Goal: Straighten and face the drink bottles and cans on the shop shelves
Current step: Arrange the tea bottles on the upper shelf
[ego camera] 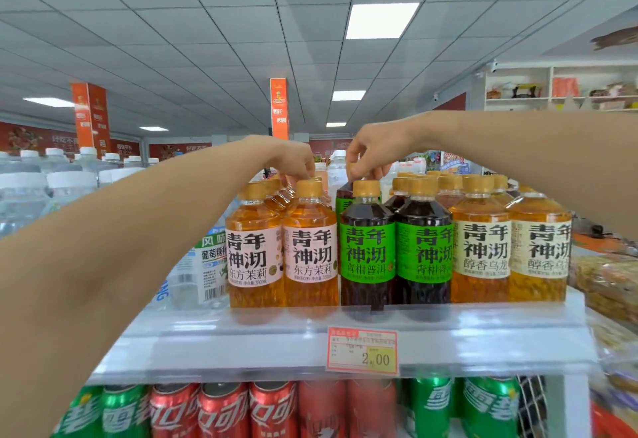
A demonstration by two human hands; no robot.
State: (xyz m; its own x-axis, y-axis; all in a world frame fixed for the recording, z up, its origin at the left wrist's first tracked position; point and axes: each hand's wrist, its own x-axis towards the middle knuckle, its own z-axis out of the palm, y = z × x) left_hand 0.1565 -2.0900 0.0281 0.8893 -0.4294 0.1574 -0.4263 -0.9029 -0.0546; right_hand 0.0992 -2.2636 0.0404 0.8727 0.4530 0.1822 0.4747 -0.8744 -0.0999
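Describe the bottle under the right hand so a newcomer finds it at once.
On the top white shelf, the front row holds six tan-capped tea bottles. The right hand touches the third from the left, the dark tea bottle with the green label. Its pink-labelled amber bottle neighbour is lighter; its green twin stands further right.

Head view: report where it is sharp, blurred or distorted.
Head view: front tea bottles read sharply; the cans below and the right edge smear with blur; the price tag is only partly legible; wide-angle distortion bows the ceiling lines; ceiling panels blow out white.
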